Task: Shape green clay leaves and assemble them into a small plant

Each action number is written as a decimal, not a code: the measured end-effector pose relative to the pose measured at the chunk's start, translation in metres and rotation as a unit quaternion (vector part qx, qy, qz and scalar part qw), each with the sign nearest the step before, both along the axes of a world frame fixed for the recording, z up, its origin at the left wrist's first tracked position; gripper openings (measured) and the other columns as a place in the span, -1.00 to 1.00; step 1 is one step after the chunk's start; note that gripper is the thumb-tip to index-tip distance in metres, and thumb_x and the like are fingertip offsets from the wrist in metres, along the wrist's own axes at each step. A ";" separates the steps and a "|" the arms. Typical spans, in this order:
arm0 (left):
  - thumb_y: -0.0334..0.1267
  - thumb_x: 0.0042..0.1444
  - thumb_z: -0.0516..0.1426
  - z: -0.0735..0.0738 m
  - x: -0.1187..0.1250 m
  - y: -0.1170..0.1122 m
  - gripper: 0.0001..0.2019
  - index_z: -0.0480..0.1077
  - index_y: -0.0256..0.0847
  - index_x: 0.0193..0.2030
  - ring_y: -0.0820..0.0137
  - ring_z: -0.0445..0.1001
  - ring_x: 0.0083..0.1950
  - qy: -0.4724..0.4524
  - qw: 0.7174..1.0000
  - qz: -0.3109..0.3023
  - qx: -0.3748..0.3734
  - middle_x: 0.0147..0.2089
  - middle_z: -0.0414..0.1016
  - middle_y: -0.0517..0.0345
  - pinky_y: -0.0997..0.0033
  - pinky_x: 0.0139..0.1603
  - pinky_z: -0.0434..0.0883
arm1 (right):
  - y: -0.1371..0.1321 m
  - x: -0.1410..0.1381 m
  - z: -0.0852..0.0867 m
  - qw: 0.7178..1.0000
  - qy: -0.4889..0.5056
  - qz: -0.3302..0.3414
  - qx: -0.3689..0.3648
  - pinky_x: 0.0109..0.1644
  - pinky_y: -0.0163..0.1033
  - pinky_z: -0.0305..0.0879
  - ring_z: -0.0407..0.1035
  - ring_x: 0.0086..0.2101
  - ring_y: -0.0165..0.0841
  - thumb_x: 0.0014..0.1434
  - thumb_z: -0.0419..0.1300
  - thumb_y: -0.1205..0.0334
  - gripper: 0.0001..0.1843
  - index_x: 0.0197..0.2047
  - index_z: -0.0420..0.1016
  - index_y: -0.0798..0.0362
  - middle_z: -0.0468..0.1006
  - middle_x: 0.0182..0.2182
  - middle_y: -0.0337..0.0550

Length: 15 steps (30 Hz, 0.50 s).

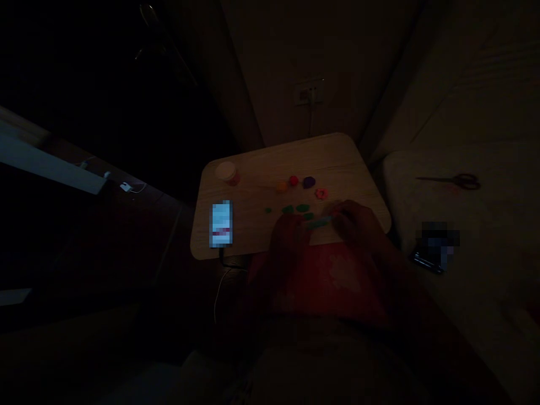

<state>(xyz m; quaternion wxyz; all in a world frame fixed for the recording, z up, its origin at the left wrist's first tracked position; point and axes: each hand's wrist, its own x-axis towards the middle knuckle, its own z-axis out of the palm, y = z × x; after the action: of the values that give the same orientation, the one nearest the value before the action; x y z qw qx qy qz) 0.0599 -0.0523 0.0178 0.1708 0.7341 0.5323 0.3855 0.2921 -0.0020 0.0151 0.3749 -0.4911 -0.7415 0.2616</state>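
The scene is very dark. My left hand (pixel 289 236) and my right hand (pixel 354 222) rest at the near edge of a small wooden table (pixel 261 163), close together. Between them lies a green strip of clay (pixel 317 224), which both hands seem to pinch. Further green clay pieces (pixel 301 208) lie just beyond it. Behind those sit an orange ball (pixel 281 187), a red ball (pixel 293 180), a purple ball (pixel 309 181) and a pink flower shape (pixel 321 193). The fingers are dim, so the grip is hard to make out.
A lit phone (pixel 221 224) lies at the table's near left with a cable hanging off the edge. A small lidded tub (pixel 226 171) stands at the back left. Scissors (pixel 458 180) and a dark object (pixel 434 250) lie on the sofa to the right. A wall socket (pixel 309 93) is behind.
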 end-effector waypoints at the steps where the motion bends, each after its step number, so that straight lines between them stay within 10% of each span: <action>1: -0.19 0.22 0.33 0.000 0.001 0.000 -0.70 0.43 -0.20 0.03 0.22 0.52 -0.03 0.000 1.000 0.001 0.001 -0.08 0.51 0.02 0.12 0.09 0.55 | 0.001 0.002 0.001 1.000 0.001 -0.020 0.012 -0.15 -0.10 0.43 0.52 -0.28 -0.17 0.31 0.16 0.18 -0.81 -0.23 0.60 0.02 0.67 -0.28 -0.03; 15: -0.32 0.34 0.21 -0.007 0.002 0.005 -0.89 0.53 -0.22 -0.04 0.19 0.52 0.05 0.105 0.994 -0.015 0.010 -0.03 0.49 -0.02 0.05 0.18 0.56 | -0.021 0.014 -0.007 0.992 -0.061 0.077 0.074 -0.01 -0.03 0.54 0.58 -0.11 -0.15 0.41 0.19 0.22 -0.80 -0.02 0.66 -0.05 0.67 -0.12 -0.04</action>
<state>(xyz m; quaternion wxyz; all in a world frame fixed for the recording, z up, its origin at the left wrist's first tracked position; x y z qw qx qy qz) 0.0615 -0.0473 0.0104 0.1128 0.7802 0.5321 0.3089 0.3060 -0.0231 0.0080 0.3428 -0.4186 -0.8159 0.2037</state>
